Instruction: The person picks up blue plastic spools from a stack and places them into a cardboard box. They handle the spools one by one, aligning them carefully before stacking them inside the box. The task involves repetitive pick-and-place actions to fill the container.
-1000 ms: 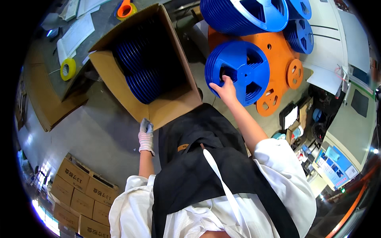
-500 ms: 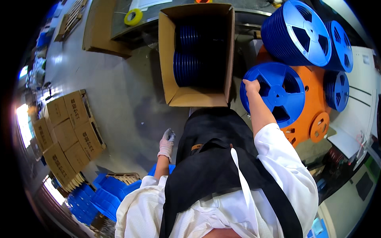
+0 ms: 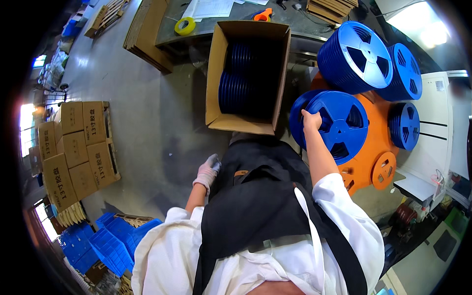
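Observation:
My right hand (image 3: 311, 119), bare, is closed on the rim of a blue plastic reel (image 3: 339, 123) with spoke-like cutouts. Behind that reel, another blue reel shows offset to the left; how many lie beneath is hidden. The pile is on a round orange disc (image 3: 377, 110). Beside my left thigh hangs my left hand (image 3: 208, 172) in a pale glove with grey fingertips. Its fingers are curled together, with nothing visible in them. Straight ahead, an open cardboard box (image 3: 215, 93) contains two rows of blue reels (image 3: 233, 92); its right side is in dark shadow.
More blue reel stacks (image 3: 363, 58) stand on the orange disc's far side, with a small orange disc (image 3: 383, 170) nearby. A workbench (image 3: 206, 25) behind the box carries yellow tape (image 3: 185, 26) and papers. Cartons on a pallet (image 3: 78, 147) and blue crates (image 3: 113, 241) are at left.
The reel under my right hand has shifted from the one behind it, which now shows at the left. The whole view has moved; my left hand stays low by my thigh.

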Demonstrator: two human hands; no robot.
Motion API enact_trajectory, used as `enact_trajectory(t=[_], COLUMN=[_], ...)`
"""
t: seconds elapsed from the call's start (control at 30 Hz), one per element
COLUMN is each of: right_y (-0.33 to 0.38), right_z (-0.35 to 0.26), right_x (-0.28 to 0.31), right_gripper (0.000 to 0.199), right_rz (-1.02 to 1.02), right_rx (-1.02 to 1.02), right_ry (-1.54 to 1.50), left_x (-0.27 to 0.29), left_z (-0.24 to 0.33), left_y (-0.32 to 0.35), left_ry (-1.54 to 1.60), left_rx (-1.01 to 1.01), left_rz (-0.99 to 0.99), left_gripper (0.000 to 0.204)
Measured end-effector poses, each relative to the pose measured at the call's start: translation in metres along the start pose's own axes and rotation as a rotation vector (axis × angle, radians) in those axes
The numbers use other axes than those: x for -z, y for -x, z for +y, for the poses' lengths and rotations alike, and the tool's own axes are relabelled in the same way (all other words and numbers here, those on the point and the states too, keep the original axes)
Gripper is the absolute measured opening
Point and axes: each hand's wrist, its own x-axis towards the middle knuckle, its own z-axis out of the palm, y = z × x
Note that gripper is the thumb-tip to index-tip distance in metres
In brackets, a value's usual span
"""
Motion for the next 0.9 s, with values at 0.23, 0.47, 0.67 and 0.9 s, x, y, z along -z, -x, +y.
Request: enact_trajectory(t=[0.23,0.47,0.67,0.9], right_y=[0.049,0.147,0.173,0.206], right_z=[0.004,-0.117,-0.142,-0.173], right_x=[0.112,0.223,0.219,0.135], right_gripper=[0.042,0.027,0.025,0.025], right_rz=[-0.078,-0.377,-1.06,-1.454], right_rx=[0.289,0.234,0.281,0.326], right_ry=[-0.385,-0.935,-1.58,-1.91], left_x=[0.02,0.043,0.079,0.171], left_z=[0.062,0.107,0.057,0.04], left_y=[-0.042,-0.069,-0.13,-0.158], left_ry=[-0.069,-0.093,0.193,0.508], left_rx=[-0.075,-0.187,-0.337,-0.281], left_rz=[-0.102,-0.136,-0.031,0.121], left_gripper=[0.042,0.043,0.04,0.041])
